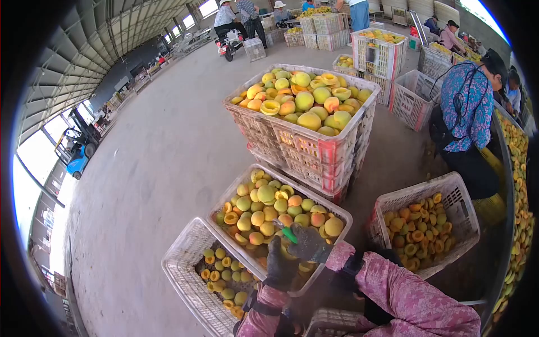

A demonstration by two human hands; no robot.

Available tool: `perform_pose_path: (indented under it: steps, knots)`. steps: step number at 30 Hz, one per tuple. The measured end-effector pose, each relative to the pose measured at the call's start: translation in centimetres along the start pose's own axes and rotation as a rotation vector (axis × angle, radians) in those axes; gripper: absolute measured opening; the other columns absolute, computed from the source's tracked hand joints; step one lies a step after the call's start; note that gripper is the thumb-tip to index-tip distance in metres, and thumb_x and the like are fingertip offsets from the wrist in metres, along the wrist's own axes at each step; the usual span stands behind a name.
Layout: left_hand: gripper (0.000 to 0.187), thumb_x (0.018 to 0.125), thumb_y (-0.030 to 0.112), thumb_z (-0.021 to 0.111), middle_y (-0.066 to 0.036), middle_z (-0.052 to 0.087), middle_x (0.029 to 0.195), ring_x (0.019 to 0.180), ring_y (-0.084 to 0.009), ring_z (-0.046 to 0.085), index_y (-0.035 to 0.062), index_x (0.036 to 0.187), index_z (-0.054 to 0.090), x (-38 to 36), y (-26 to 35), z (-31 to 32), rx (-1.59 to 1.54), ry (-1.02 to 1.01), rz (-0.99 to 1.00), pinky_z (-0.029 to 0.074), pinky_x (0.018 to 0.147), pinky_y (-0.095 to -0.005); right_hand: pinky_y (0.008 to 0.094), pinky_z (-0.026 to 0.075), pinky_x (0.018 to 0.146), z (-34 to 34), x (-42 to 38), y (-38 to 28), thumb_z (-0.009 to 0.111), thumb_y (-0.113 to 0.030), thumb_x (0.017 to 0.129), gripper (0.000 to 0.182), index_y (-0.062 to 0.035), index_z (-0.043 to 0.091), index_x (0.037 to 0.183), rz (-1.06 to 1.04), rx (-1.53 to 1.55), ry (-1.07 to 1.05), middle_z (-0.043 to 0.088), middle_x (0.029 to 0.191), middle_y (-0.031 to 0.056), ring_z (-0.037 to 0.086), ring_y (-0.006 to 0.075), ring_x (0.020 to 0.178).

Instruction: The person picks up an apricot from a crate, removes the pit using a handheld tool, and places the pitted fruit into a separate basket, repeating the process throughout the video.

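- Two gloved hands meet over the middle crate of peach halves: the left hand and the right hand are touching, and the right one is closed on a green-handled tool, probably a pitting knife.
- What the left hand holds is hidden; I cannot tell.
- The blade works very near the left glove, so one slip on wet fruit could cut it.
- At 7 o'clock, the low crate and, at 3 o'clock, the crate of pitted halves are close, so pieces may drop into the wrong one.
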State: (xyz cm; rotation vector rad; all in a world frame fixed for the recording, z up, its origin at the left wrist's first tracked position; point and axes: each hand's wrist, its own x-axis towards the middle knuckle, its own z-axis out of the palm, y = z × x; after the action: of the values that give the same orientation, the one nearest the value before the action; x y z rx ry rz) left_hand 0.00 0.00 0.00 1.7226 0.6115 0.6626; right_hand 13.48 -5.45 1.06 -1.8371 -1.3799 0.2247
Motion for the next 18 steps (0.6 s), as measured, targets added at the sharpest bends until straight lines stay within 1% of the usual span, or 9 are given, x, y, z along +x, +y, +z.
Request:
perform_pose_path:
  steps: [1,2,3,5,8,10,12,15,18]
  knots:
    - [0.054,0.079,0.032,0.062,-0.017,0.048,0.114,0.105,-0.0196,0.049,0.0042,0.119,0.04,-0.7,2.0,-0.9,0.341,-0.066,0.017,0.039,0.094,-0.0335,0.0451,0.045,0.069,0.7,-0.5,-0.6,0.059,-0.02,0.071,0.038,-0.0061,0.046,0.104,0.002,0.022,-0.012,0.055,0.089,0.0165,0.057,0.0333,0.08]
    - [0.05,0.081,0.033,0.059,-0.015,0.053,0.106,0.098,-0.0235,0.053,0.0024,0.116,0.042,-0.8,1.2,-1.3,0.284,0.032,0.045,0.043,0.089,-0.0383,0.0439,0.043,0.059,0.4,0.0,-0.3,0.061,-0.019,0.069,0.027,-0.0037,0.051,0.088,-0.015,0.167,0.233,0.053,0.077,0.0139,0.055,0.0347,0.067]
    - [0.046,0.083,0.033,0.056,-0.012,0.055,0.102,0.09,-0.0253,0.056,0.0014,0.114,0.045,-2.0,-0.9,0.1,-0.513,0.107,-0.2,0.046,0.082,-0.0411,0.042,0.044,0.059,-0.3,-1.7,2.0,0.061,-0.018,0.07,0.023,-0.004,0.051,0.084,-0.033,0.061,0.187,0.054,0.078,0.0141,0.055,0.034,0.071]
    - [0.043,0.083,0.031,0.055,-0.011,0.056,0.102,0.087,-0.0283,0.057,0.0024,0.114,0.046,-0.8,-1.5,-6.3,-1.069,0.197,-0.44,0.047,0.078,-0.0441,0.0425,0.043,0.059,0.8,-1.9,3.1,0.062,-0.02,0.069,0.026,-0.0043,0.051,0.086,-0.136,0.299,0.028,0.053,0.078,0.0147,0.055,0.0337,0.069]
    - [0.038,0.079,0.028,0.057,-0.013,0.057,0.099,0.087,-0.0245,0.056,0.0054,0.109,0.052,-0.6,-5.8,-16.6,-0.46,0.288,-0.389,0.047,0.077,-0.0366,0.0419,0.047,0.066,0.0,-4.9,-1.8,0.064,-0.029,0.069,0.033,-0.0106,0.058,0.097,-0.1,0.13,-0.844,0.061,0.081,0.014,0.059,0.0334,0.076]
    - [0.037,0.078,0.026,0.058,-0.013,0.057,0.098,0.087,-0.0247,0.056,0.0053,0.108,0.053,-1.9,-7.5,-19.3,-0.069,0.262,-0.357,0.046,0.078,-0.0354,0.0409,0.047,0.071,2.5,-7.8,-3.5,0.065,-0.032,0.067,0.036,-0.0126,0.062,0.097,-0.26,-0.14,-1.185,0.063,0.085,0.0137,0.061,0.0314,0.082]
    - [0.037,0.075,0.021,0.059,-0.014,0.058,0.1,0.089,-0.0237,0.056,0.0037,0.107,0.055,-2.9,-7.4,-19.4,1.0,0.389,-0.418,0.045,0.08,-0.0327,0.04,0.047,0.073,4.0,-9.8,-4.4,0.066,-0.035,0.066,0.038,-0.0126,0.065,0.096,-0.418,-0.164,-1.313,0.064,0.086,0.0131,0.061,0.0303,0.084]
    - [0.037,0.074,0.007,0.061,-0.013,0.061,0.098,0.093,-0.0218,0.059,0.0009,0.11,0.054,-1.4,-9.4,-15.0,0.588,0.326,-0.22,0.047,0.08,-0.032,0.0451,0.049,0.067,6.0,-12.9,-4.3,0.055,-0.02,0.074,0.025,-0.0107,0.06,0.097,-0.525,-0.051,-1.322,0.064,0.084,0.0135,0.062,0.0324,0.078]
    - [0.037,0.074,0.005,0.06,-0.014,0.058,0.107,0.098,-0.0236,0.058,0.0022,0.11,0.054,1.9,-8.0,-5.9,0.515,0.073,-0.052,0.046,0.082,-0.0325,0.0414,0.049,0.07,5.3,-13.4,-5.5,0.063,-0.031,0.068,0.027,-0.0121,0.068,0.086,-0.49,-0.024,-1.317,0.065,0.085,0.0122,0.063,0.03,0.079]
